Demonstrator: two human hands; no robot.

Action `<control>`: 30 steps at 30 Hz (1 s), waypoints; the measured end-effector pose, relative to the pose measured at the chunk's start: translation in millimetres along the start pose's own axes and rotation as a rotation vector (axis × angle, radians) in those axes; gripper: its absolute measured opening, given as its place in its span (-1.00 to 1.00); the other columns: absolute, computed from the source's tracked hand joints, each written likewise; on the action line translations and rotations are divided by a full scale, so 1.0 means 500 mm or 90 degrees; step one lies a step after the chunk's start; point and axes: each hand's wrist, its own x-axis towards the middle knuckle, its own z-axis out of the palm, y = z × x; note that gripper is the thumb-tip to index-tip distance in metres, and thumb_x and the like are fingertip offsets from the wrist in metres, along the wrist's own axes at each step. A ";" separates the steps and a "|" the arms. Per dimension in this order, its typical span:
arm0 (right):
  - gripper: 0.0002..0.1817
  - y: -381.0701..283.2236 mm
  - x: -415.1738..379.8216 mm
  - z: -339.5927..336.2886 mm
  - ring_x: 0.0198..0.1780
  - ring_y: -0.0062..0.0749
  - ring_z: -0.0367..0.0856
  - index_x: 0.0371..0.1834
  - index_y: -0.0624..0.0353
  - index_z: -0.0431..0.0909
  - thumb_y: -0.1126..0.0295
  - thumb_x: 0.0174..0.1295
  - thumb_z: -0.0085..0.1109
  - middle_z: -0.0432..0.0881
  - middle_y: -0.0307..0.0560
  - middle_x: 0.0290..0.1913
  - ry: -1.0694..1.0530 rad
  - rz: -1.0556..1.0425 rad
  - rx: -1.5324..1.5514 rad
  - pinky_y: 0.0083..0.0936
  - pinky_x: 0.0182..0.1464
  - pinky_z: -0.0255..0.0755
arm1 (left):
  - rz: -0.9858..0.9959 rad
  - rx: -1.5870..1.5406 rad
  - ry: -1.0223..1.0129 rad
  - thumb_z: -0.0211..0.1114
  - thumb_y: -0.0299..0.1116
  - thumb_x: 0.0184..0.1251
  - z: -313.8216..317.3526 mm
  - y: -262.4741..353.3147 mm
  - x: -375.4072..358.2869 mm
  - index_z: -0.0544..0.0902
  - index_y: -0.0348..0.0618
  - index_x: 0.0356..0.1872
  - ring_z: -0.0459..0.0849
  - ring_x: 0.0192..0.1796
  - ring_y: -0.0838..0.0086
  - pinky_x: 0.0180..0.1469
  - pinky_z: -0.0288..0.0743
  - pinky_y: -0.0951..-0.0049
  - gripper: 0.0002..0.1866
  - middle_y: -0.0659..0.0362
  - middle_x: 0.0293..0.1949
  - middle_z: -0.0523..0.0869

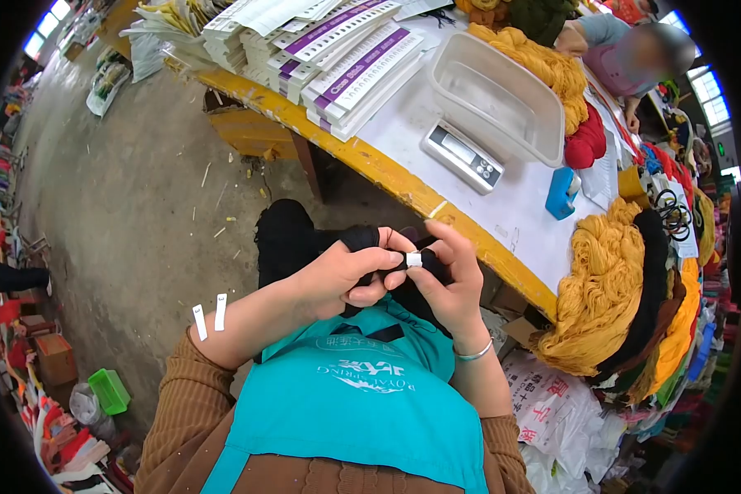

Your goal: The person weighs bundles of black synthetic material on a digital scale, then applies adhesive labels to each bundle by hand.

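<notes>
Black thread [360, 239] is bunched between my two hands above my lap, with a small white label [413, 259] around it. My left hand [350, 272] has its fingers closed on the black thread. My right hand [449, 280] pinches the white label between thumb and fingers, close to the left fingertips. Two white label strips [221, 312] are stuck on my left forearm. Part of the black thread is hidden behind the fingers.
A yellow-edged table [387, 177] holds stacked printed cards [358, 74], a clear plastic bin [502, 90], a scale [461, 156] and a blue tape dispenser [562, 193]. Mustard yarn [597, 272] hangs at the right. Another person [622, 58] is across the table.
</notes>
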 end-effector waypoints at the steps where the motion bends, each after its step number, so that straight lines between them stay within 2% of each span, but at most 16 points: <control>1: -0.52 -0.010 0.006 0.005 -0.23 -0.55 0.62 0.19 0.29 0.52 0.56 0.16 0.36 0.67 -0.14 -0.21 0.029 -0.081 -0.067 -0.60 -0.12 0.50 | 0.001 0.002 0.000 0.07 -0.41 0.47 0.004 0.000 0.001 0.45 -0.23 0.07 0.25 -0.66 0.72 -0.66 0.01 0.67 -0.77 0.22 -0.39 0.54; 3: -0.62 -0.027 0.019 -0.008 -0.39 -0.28 0.63 -0.04 0.22 0.65 0.62 0.00 0.38 0.64 -0.06 -0.37 -0.019 -0.157 -0.207 -0.46 -0.32 0.52 | 0.014 0.043 0.032 0.08 -0.41 0.46 0.015 0.006 0.000 0.43 -0.21 0.12 0.22 -0.68 0.72 -0.68 -0.02 0.67 -0.72 0.22 -0.40 0.53; 5: -0.66 -0.040 0.016 -0.010 -0.42 -0.24 0.63 -0.10 0.21 0.65 0.60 -0.01 0.38 0.62 -0.05 -0.40 -0.025 -0.154 -0.255 -0.42 -0.35 0.51 | 0.006 0.068 0.045 0.10 -0.47 0.42 0.026 0.012 0.000 0.41 -0.21 0.18 0.32 -0.60 0.72 -0.61 0.13 0.67 -0.67 0.23 -0.40 0.53; 7: -0.70 -0.040 0.012 -0.013 -0.44 -0.20 0.63 -0.15 0.20 0.64 0.58 -0.01 0.38 0.61 -0.03 -0.43 -0.027 -0.151 -0.302 -0.39 -0.39 0.49 | 0.125 0.335 0.074 0.13 -0.54 0.38 0.039 0.007 0.008 0.39 -0.22 0.23 0.45 -0.45 0.72 -0.43 0.34 0.66 -0.60 0.23 -0.37 0.53; 8: -0.74 -0.037 0.007 -0.018 -0.45 -0.19 0.62 -0.19 0.19 0.63 0.55 -0.01 0.39 0.60 -0.02 -0.43 -0.073 -0.144 -0.328 -0.38 -0.39 0.49 | 0.151 0.385 0.014 0.16 -0.57 0.36 0.028 0.002 0.008 0.38 -0.24 0.27 0.50 -0.29 0.69 -0.20 0.44 0.61 -0.55 0.25 -0.32 0.52; 9: -0.77 -0.034 0.001 -0.025 -0.46 -0.18 0.62 -0.24 0.18 0.62 0.52 0.00 0.39 0.60 -0.01 -0.43 -0.118 -0.136 -0.354 -0.37 -0.39 0.48 | 0.145 0.387 0.010 0.16 -0.57 0.36 0.030 0.005 0.007 0.38 -0.24 0.27 0.50 -0.29 0.69 -0.20 0.44 0.61 -0.55 0.25 -0.32 0.52; 11: -0.79 -0.046 -0.014 -0.050 -0.46 -0.13 0.62 -0.26 0.19 0.61 0.47 0.02 0.39 0.60 0.04 -0.45 -0.187 0.001 -0.280 -0.39 -0.39 0.47 | 0.233 0.686 -0.056 0.19 -0.55 0.35 0.043 0.019 0.005 0.41 -0.24 0.26 0.49 -0.25 0.65 -0.12 0.46 0.57 -0.55 0.26 -0.28 0.51; 12: -0.79 -0.059 -0.023 -0.068 -0.47 -0.14 0.62 -0.26 0.20 0.60 0.48 0.03 0.38 0.60 0.05 -0.46 -0.196 0.073 -0.228 -0.41 -0.39 0.46 | 0.138 0.659 -0.066 0.22 -0.54 0.33 0.053 0.035 0.000 0.44 -0.24 0.25 0.50 -0.19 0.62 -0.08 0.47 0.53 -0.55 0.27 -0.27 0.50; 13: -0.84 -0.061 -0.040 -0.098 -0.52 -0.63 0.46 -0.29 0.25 0.62 0.50 0.07 0.37 0.53 -0.17 -0.56 -0.162 0.129 -0.240 -0.57 -0.43 0.37 | 0.119 0.659 -0.079 0.23 -0.53 0.33 0.041 0.041 0.001 0.44 -0.23 0.25 0.51 -0.18 0.62 -0.05 0.47 0.53 -0.55 0.25 -0.22 0.53; 14: -0.84 -0.075 -0.056 -0.133 -0.51 -0.45 0.54 -0.24 0.22 0.63 0.53 0.08 0.30 0.59 -0.05 -0.51 -0.140 0.184 -0.234 -0.53 -0.39 0.43 | 0.100 0.657 -0.091 0.24 -0.53 0.33 0.023 0.048 0.003 0.45 -0.23 0.25 0.52 -0.16 0.62 -0.03 0.48 0.53 -0.54 0.24 -0.17 0.55; 15: -0.83 -0.083 -0.081 -0.168 -0.48 -0.57 0.50 -0.24 0.26 0.64 0.57 0.06 0.28 0.59 -0.16 -0.51 -0.090 0.249 -0.222 -0.57 -0.38 0.41 | 0.224 0.658 -0.143 0.26 -0.52 0.33 -0.007 0.047 0.013 0.44 -0.22 0.26 0.53 -0.09 0.61 0.04 0.47 0.54 -0.53 0.21 -0.03 0.59; 16: -0.81 -0.090 -0.107 -0.209 -0.43 -0.60 0.52 -0.24 0.28 0.63 0.59 0.04 0.27 0.60 -0.20 -0.48 -0.066 0.232 -0.289 -0.59 -0.36 0.41 | 0.136 0.600 -0.131 0.28 -0.53 0.32 -0.017 0.068 0.008 0.44 -0.22 0.27 0.53 -0.02 0.61 0.10 0.45 0.54 -0.52 0.20 0.09 0.59; 21: -0.78 -0.126 -0.288 -0.361 -0.27 -0.65 0.52 -0.23 0.33 0.60 0.63 0.01 0.13 0.62 -0.28 -0.37 0.182 0.379 -0.398 -0.65 -0.16 0.42 | -0.002 0.600 -0.072 0.25 -0.54 0.33 -0.069 0.135 -0.001 0.44 -0.24 0.27 0.50 -0.03 0.69 -0.01 0.42 0.60 -0.53 0.29 -0.04 0.57; 23: -0.83 -0.128 -0.372 -0.407 -0.30 -0.67 0.48 -0.24 0.32 0.60 0.62 0.07 0.14 0.58 -0.36 -0.39 0.241 0.404 -0.415 -0.66 -0.20 0.38 | 0.017 0.602 -0.070 0.25 -0.55 0.32 -0.091 0.137 0.003 0.44 -0.24 0.26 0.49 -0.01 0.69 0.05 0.41 0.60 -0.53 0.29 -0.02 0.57; 29: -0.82 -0.070 -0.624 -0.520 -0.34 -0.63 0.52 -0.17 0.31 0.63 0.56 0.17 0.13 0.63 -0.32 -0.37 0.396 0.602 -0.388 -0.63 -0.24 0.41 | 0.033 0.684 -0.062 0.29 -0.60 0.25 -0.145 0.121 0.017 0.51 -0.24 0.21 0.53 0.03 0.65 0.13 0.43 0.55 -0.54 0.29 -0.01 0.60; 30: -0.78 -0.031 -0.670 -0.531 -0.40 -0.55 0.54 -0.16 0.28 0.65 0.54 0.14 0.12 0.65 -0.24 -0.40 0.399 0.568 -0.437 -0.60 -0.29 0.42 | 0.017 0.682 -0.064 0.29 -0.60 0.26 -0.152 0.114 0.021 0.50 -0.23 0.23 0.54 -0.03 0.67 0.08 0.46 0.55 -0.52 0.29 -0.02 0.60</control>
